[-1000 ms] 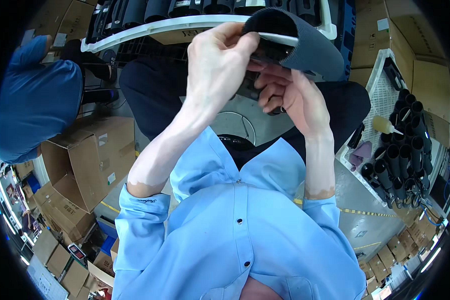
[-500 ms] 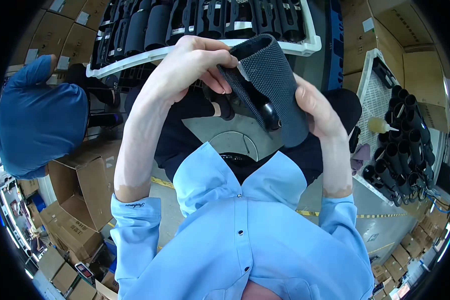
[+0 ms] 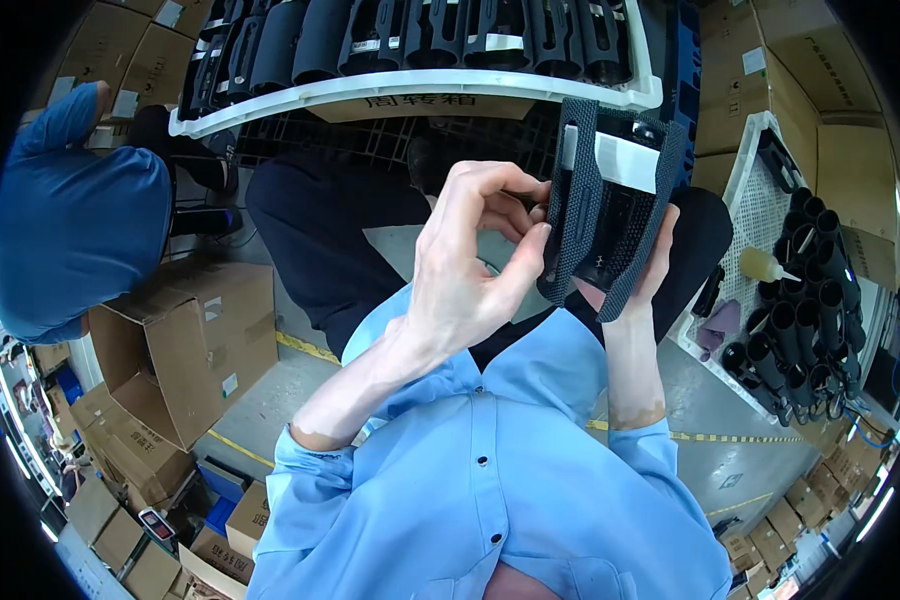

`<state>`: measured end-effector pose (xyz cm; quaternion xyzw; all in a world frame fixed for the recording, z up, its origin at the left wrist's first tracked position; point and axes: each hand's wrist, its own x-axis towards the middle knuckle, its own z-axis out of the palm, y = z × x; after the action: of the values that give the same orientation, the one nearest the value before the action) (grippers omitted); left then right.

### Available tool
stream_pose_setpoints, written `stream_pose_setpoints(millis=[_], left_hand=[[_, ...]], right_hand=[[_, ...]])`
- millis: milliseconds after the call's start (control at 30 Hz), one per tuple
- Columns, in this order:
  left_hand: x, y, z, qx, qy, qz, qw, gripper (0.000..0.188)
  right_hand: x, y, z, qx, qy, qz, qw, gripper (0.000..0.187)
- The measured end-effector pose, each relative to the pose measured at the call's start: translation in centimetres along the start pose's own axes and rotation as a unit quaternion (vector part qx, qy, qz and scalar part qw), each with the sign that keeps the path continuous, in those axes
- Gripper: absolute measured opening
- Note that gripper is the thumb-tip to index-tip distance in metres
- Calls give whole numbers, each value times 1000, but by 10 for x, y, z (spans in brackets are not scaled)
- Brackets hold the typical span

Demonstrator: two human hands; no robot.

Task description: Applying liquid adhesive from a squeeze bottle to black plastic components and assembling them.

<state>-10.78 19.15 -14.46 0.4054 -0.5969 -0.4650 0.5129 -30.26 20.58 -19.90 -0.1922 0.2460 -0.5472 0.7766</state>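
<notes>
A dark mesh-covered sleeve point(image 3: 573, 200) stands nearly upright before me, right of centre, with a long open gap facing me. Through the gap show a white label strip point(image 3: 625, 162) and a glossy black inside. My right hand point(image 3: 654, 268) holds the sleeve from its right side and underneath, most of its fingers hidden behind it. At the left edge of the sleeve, my left hand point(image 3: 475, 250) has its thumb and curled fingers closed on the rim; whether anything small is between them is hidden.
Ahead, a white tray point(image 3: 410, 82) carries rows of similar dark sleeves. To the right, a white perforated tray point(image 3: 755, 190) holds more black tubes, a glue bottle point(image 3: 762, 264) and a purple cloth point(image 3: 718, 328). An open carton point(image 3: 185, 350) and a seated person in blue point(image 3: 80, 225) are at left.
The sleeve has turned so its gap and white label face me, and it has shifted right. My left hand has come down from its upper rim to its left edge.
</notes>
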Motion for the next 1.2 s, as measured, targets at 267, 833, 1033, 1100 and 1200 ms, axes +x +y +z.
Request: stream_pose_setpoints(millis=[267,833,1033,1100,1200], left_hand=[[2,-10,-9,85,-77,30,993,52],[-9,-42,-9,39,-80,-19,996,61],[-14,-51,-9,78,-31,53,995,37],[-15,-50,-8,48,-33,-8,998,30],[-15,-48,-9,-51,1,-149,988,19]], right_hand=[[-10,8,-18,4,14,-33,999,82],[-15,22,-20,30,-9,-17,999,64],[-17,31,-9,2,42,-33,999,61],[-18,32,-6,12,36,-46,998,62],[-19,34,-2,4,33,-45,998,65]])
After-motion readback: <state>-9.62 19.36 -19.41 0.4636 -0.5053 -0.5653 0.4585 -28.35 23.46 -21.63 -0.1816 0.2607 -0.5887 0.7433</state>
